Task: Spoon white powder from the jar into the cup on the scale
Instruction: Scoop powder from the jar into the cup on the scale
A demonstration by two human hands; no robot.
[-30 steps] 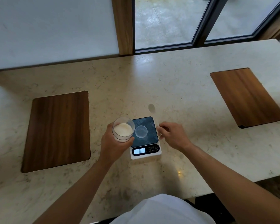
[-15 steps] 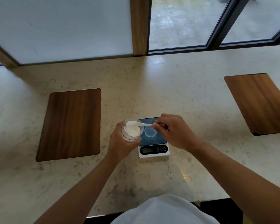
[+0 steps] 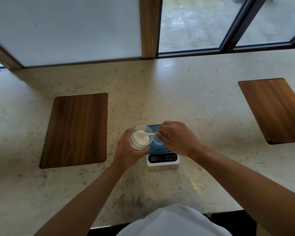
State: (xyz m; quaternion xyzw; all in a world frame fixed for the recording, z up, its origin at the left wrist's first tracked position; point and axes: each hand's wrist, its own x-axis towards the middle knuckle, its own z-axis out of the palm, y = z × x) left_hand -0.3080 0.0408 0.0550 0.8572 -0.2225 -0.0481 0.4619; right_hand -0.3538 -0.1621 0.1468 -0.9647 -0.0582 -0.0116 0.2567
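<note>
My left hand (image 3: 126,150) grips a clear jar (image 3: 140,137) of white powder, tilted toward the scale and held just left of it. My right hand (image 3: 176,138) pinches the handle of a white spoon (image 3: 147,133) whose bowl is down in the powder inside the jar. A small clear cup (image 3: 157,141) stands on the dark platform of the white scale (image 3: 162,159), partly hidden under my right hand. The scale's display looks dark.
Two wooden boards are set on the pale stone counter: one (image 3: 76,130) at the left, one (image 3: 274,109) at the far right. A window wall with a wooden post (image 3: 148,26) runs along the counter's far edge. The near counter edge is by my torso.
My right hand took the spoon from the counter beside the scale, carried it left and dipped it into the jar. The jar has tilted more toward the scale. The head camera shifted.
</note>
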